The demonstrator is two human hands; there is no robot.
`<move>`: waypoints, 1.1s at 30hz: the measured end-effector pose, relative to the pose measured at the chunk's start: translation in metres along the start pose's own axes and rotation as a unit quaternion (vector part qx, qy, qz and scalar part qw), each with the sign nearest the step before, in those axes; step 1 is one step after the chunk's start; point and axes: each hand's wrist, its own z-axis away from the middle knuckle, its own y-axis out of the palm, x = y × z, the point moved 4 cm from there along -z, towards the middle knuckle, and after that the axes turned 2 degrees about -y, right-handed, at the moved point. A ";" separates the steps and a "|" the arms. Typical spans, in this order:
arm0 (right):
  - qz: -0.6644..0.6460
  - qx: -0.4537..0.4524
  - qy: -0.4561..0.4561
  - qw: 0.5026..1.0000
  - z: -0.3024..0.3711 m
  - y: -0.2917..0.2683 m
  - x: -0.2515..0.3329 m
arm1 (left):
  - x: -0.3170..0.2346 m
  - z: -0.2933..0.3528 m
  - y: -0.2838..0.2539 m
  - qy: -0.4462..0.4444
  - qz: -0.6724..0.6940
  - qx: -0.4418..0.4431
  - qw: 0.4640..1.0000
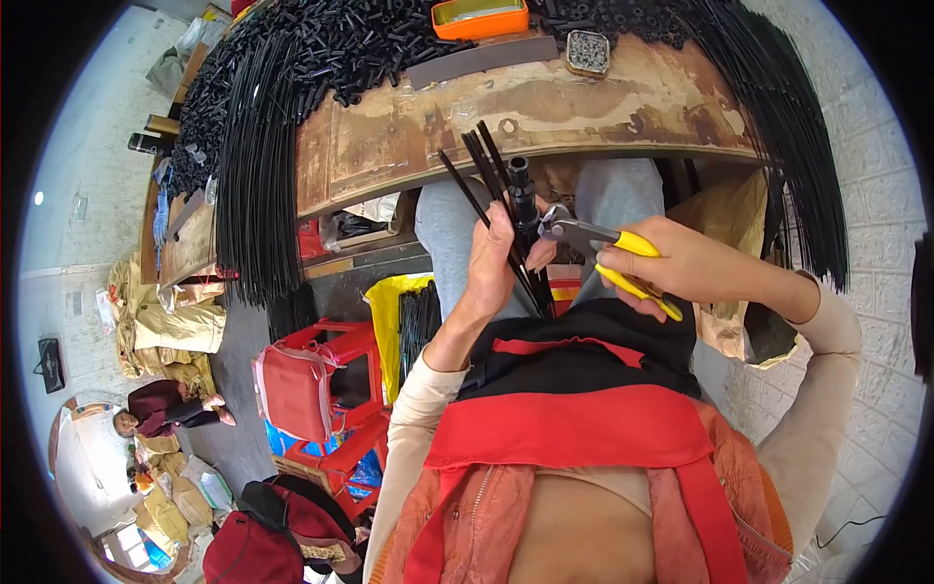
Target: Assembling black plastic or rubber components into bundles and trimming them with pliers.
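Over my lap, my left hand [489, 263] is closed around several thin black rods [479, 161] and a thicker black tubular fitting [522, 195] with an open upper end. The rods slant up past my thumb, and their lower ends run down toward my apron [574, 423]. My right hand [671, 258] grips end-cutting pliers [637, 243] by their yellow handles. The metal head of the pliers sits against the side of the fitting, close to my left fingers. Whether the jaws are closed on anything is hidden there.
A worn wooden table [389, 146] stands ahead, bearing piled black tubes [331, 58], an orange tin [479, 18] and a small box of tiny parts [588, 54]. Black rod bundles [258, 185] hang over its edges. Red stools [355, 341] stand left; a person [170, 409] sits farther off.
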 end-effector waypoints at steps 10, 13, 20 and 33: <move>0.138 -0.112 -0.053 0.983 0.028 0.002 0.023 | -0.003 0.001 0.001 -0.006 0.021 0.081 0.996; 0.235 -0.106 -0.003 0.966 0.037 0.000 0.043 | 0.000 0.003 0.006 -0.009 0.013 0.082 0.997; 0.311 -0.178 -0.047 0.932 0.010 -0.014 0.021 | 0.002 -0.005 0.002 0.011 -0.042 -0.082 0.996; 0.550 -0.373 -0.379 0.644 -0.023 -0.038 -0.038 | -0.152 0.004 -0.052 0.313 0.000 -0.299 0.901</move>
